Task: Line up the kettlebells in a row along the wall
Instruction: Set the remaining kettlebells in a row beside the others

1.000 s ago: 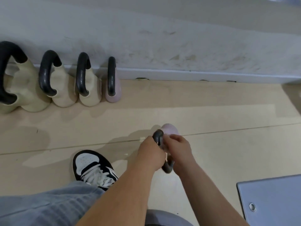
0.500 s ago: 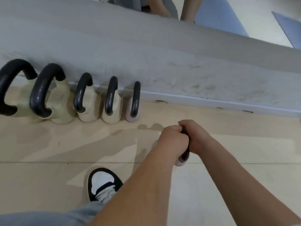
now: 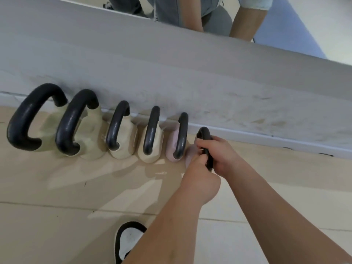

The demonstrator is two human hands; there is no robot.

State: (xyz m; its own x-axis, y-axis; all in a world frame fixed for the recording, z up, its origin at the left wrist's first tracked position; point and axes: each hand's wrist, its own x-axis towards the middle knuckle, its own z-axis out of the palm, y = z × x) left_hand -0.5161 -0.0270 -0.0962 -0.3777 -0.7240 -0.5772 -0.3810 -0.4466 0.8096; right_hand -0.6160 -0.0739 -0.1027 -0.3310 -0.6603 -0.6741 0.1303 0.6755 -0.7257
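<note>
Several kettlebells with black handles stand in a row against the grey wall (image 3: pixel 190 77): two large cream ones (image 3: pixel 47 130) (image 3: pixel 91 134), two smaller cream ones (image 3: pixel 125 141) (image 3: pixel 152 147), and a small pink one (image 3: pixel 174 147). Just right of that pink one is a second pink kettlebell (image 3: pixel 191 155), close to the wall. My left hand (image 3: pixel 200 180) and my right hand (image 3: pixel 221 155) both grip its black handle. Whether it rests on the floor or hangs just above it cannot be told.
A mirror (image 3: pixel 209 14) above the wall reflects a person's legs and arms. My black-and-white shoe (image 3: pixel 127 241) is on the beige floor (image 3: pixel 76 187) near the bottom edge. A white skirting strip (image 3: pixel 266 140) runs along the wall's foot to the right.
Both hands have carried the pink kettlebell forward and left, from the open floor to the right end of the row by the wall. The view has moved closer to the wall.
</note>
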